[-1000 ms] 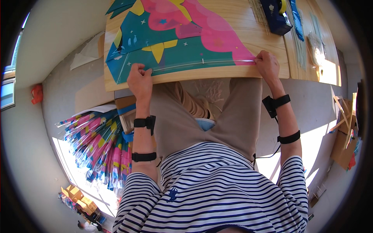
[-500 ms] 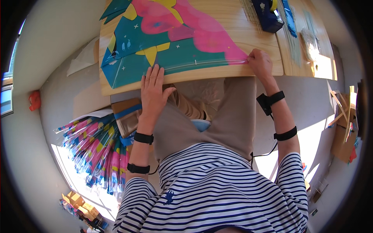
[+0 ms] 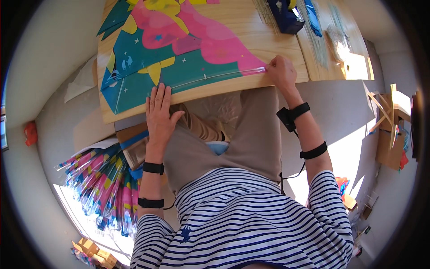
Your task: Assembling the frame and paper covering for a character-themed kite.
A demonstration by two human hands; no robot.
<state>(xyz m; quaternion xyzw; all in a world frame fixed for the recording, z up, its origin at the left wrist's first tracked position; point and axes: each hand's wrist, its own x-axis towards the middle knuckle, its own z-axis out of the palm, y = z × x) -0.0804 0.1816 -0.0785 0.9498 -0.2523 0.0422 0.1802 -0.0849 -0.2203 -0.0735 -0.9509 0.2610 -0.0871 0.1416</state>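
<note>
A kite of thin teal, pink and yellow cloth (image 3: pixel 188 67) lies spread on the wooden table, its long edge toward me. Along that edge runs a thin pale rod (image 3: pixel 186 80) with a small white piece partway along it. My left hand (image 3: pixel 159 114) rests with fingers stretched out, their tips on the kite's near edge. At the pink right-hand corner, my right hand (image 3: pixel 282 74) is closed in a pinch. Whether it grips the cloth, the rod's end or both is hidden by the fingers.
A dark blue tape dispenser (image 3: pixel 284 15) stands at the far right of the wooden table (image 3: pixel 286 51), near bundled thin rods (image 3: pixel 319 49) and a clear plastic bag (image 3: pixel 338 42). Many plastic-wrapped colourful packages (image 3: pixel 101 188) fan out at my left, beside a cardboard box (image 3: pixel 134 150).
The whole view has shifted, so table, kite and hands appear farther left. Both hands keep about the same places on the kite.
</note>
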